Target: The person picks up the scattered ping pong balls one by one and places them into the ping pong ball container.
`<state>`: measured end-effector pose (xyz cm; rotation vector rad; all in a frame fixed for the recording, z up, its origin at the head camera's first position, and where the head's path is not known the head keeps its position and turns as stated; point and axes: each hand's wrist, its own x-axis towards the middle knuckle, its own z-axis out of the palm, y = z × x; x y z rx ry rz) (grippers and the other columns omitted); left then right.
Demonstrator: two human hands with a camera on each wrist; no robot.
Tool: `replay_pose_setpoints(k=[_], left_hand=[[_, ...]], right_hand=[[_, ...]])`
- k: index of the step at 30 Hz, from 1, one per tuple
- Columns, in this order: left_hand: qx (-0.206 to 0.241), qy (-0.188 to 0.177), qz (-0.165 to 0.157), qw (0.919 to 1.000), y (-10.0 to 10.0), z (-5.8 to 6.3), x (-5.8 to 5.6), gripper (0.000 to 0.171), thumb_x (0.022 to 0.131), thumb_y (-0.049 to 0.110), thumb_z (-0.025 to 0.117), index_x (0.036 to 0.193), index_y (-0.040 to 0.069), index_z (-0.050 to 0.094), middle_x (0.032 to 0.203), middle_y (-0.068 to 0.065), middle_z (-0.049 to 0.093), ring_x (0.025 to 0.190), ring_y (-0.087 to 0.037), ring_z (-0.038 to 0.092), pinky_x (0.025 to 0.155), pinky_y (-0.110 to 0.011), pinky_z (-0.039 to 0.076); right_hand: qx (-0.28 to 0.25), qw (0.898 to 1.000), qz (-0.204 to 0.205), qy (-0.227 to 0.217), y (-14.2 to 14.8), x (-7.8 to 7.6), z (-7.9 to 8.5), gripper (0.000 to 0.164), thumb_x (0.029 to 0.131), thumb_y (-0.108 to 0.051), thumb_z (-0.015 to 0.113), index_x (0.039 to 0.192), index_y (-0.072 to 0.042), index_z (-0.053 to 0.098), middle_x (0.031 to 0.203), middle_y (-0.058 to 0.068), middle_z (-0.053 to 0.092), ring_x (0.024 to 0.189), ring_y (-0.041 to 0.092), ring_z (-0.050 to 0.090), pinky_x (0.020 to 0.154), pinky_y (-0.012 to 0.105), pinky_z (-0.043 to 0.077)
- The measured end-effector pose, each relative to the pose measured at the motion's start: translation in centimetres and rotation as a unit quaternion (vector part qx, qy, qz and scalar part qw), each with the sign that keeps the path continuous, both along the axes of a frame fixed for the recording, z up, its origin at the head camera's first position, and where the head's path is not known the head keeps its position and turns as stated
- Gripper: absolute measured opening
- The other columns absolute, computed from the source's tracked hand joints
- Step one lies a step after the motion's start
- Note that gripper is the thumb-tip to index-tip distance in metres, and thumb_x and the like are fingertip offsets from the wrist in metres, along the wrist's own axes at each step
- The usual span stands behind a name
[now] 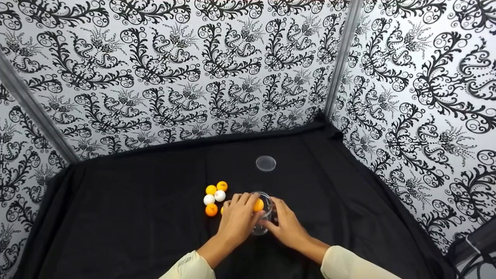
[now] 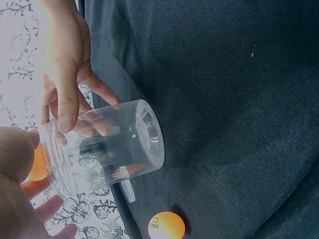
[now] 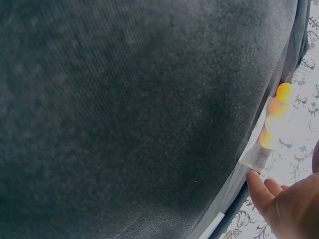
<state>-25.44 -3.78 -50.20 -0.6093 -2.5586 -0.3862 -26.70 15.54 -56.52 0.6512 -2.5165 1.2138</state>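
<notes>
My left hand pinches an orange table tennis ball at the mouth of a clear plastic jar. Around the jar's side curl the fingers of my right hand, holding it upright over the black cloth. The jar looks bare inside in the left wrist view. Left of my hands, several balls lie in a cluster: white ones and orange ones, one of them partly hidden behind my left hand. In the right wrist view, orange balls show behind and through the jar.
A clear round lid lies flat on the black cloth beyond the jar. Patterned walls enclose the back and sides. Dark cables hang at the far right edge.
</notes>
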Motion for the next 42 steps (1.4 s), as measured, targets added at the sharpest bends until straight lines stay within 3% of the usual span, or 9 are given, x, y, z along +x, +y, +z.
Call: replay_pose_setpoints(k=[7, 24, 29, 37, 42], left_hand=[[-0.005, 0.011, -0.003, 0.9999, -0.1, -0.1, 0.0, 0.046, 0.094, 0.044, 0.071, 0.133, 0.019, 0.063, 0.122, 0.0, 0.068, 0.109, -0.023, 0.059, 0.079, -0.043, 0.049], [-0.01, 0.003, 0.002, 0.9999, -0.1, 0.1, 0.0, 0.046, 0.094, 0.045, 0.07, 0.132, 0.019, 0.063, 0.122, -0.001, 0.068, 0.109, -0.023, 0.06, 0.079, -0.043, 0.05], [0.002, 0.0, 0.0, 1.0, -0.2, -0.1, -0.2, 0.046, 0.094, 0.045, 0.07, 0.132, 0.02, 0.063, 0.121, -0.001, 0.068, 0.109, -0.024, 0.061, 0.081, -0.045, 0.051], [0.036, -0.005, 0.006, 0.9993, -1.2, -0.2, -0.5, 0.044, 0.094, 0.042, 0.071, 0.132, 0.02, 0.063, 0.121, 0.0, 0.067, 0.109, -0.025, 0.062, 0.082, -0.048, 0.05], [0.06, -0.011, 0.018, 0.998, -2.1, -0.2, -1.0, 0.042, 0.095, 0.04, 0.07, 0.132, 0.021, 0.063, 0.122, 0.0, 0.067, 0.111, -0.025, 0.062, 0.083, -0.049, 0.05]], right_hand=[[0.001, 1.0, 0.004, 0.014, 0.0, -0.2, -0.3, 0.073, 0.091, -0.047, 0.073, 0.146, -0.007, 0.045, 0.13, 0.009, 0.059, 0.116, 0.025, 0.067, 0.079, 0.035, 0.062], [0.0, 1.0, 0.0, -0.007, 0.0, -0.1, -0.1, 0.071, 0.09, -0.049, 0.073, 0.146, -0.015, 0.045, 0.131, 0.004, 0.058, 0.118, 0.022, 0.066, 0.082, 0.033, 0.061], [0.001, 1.0, 0.001, -0.01, 0.0, -0.1, -0.1, 0.072, 0.09, -0.052, 0.072, 0.146, -0.016, 0.045, 0.131, 0.004, 0.058, 0.118, 0.022, 0.066, 0.082, 0.033, 0.061], [0.0, 1.0, 0.006, -0.006, 0.0, 0.0, 0.0, 0.07, 0.09, -0.038, 0.077, 0.147, -0.012, 0.044, 0.13, 0.005, 0.057, 0.117, 0.022, 0.066, 0.083, 0.033, 0.061], [0.001, 1.0, 0.002, -0.005, -0.1, -0.1, -0.1, 0.071, 0.09, -0.041, 0.076, 0.146, -0.01, 0.045, 0.129, 0.006, 0.058, 0.114, 0.022, 0.067, 0.082, 0.031, 0.061]])
